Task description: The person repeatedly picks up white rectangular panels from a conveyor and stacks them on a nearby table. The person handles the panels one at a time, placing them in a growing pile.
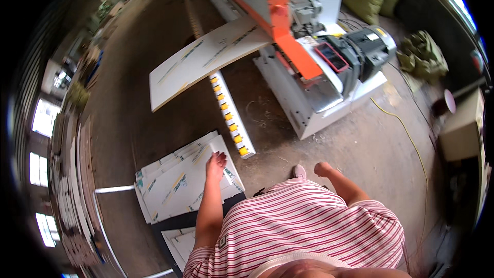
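Note:
My left hand (216, 164) hangs over a stack of white printed boards (170, 185). Its fingers are loosely bent and apart, and nothing shows in them. Whether it touches the top board I cannot tell. To the right of my body, my right hand (322, 169) hangs above the floor, small in view, with its fingers turned out of sight. Farther ahead, a large white board (206, 56) with a printed film lies across a roller rail (230, 115) with yellow wheels. Its right end reaches the orange guard (296, 54) of a machine.
A dark motor (371, 46) and a phone in a red case (332, 56) sit on the machine's base (329, 113). A yellow cable (409, 141) crosses the floor at right. Green sacks (422, 56) stand by the wall. Long stacked panels (72, 190) line the left side.

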Demonstrator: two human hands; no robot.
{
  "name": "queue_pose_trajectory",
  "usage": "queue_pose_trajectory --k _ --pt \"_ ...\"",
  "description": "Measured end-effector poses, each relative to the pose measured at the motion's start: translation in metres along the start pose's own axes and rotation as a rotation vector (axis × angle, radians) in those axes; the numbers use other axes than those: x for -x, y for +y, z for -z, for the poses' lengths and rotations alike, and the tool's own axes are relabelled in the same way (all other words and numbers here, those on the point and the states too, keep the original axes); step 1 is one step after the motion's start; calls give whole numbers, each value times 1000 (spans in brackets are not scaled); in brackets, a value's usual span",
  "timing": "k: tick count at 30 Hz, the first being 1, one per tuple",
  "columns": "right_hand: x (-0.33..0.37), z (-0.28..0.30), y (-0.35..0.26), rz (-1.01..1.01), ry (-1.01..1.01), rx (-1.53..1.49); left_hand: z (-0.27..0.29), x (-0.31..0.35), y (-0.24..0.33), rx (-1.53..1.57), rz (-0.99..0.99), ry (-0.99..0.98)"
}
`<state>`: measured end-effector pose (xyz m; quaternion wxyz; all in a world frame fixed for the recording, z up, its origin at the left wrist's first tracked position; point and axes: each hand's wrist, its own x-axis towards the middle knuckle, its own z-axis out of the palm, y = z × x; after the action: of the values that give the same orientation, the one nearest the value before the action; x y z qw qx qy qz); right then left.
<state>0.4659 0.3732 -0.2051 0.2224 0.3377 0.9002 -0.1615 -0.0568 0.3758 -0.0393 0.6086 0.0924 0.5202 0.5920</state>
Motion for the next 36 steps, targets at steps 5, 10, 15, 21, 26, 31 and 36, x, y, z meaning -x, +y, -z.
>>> queue_pose_trajectory --k 5,10,15,21,26,31,36 --pt "12 -12 11 -219 -60 -274 -32 -35 38 28 -42 29" --pt "17 -14 9 -177 -31 -222 -57 -56 81 114 -135 29" --pt "-5 -51 9 -135 -52 -98 -82 -80 95 334 -186 20" --pt "42 -4 36 -177 23 -304 -172 -60 130 548 -208 98" --pt "103 110 72 -412 97 -1141 -236 -27 161 461 -256 259" --pt "131 205 96 -596 416 -1858 -227 33 133 401 -232 288" --pt "116 232 117 -440 812 -1976 -116 74 58 433 -240 344"
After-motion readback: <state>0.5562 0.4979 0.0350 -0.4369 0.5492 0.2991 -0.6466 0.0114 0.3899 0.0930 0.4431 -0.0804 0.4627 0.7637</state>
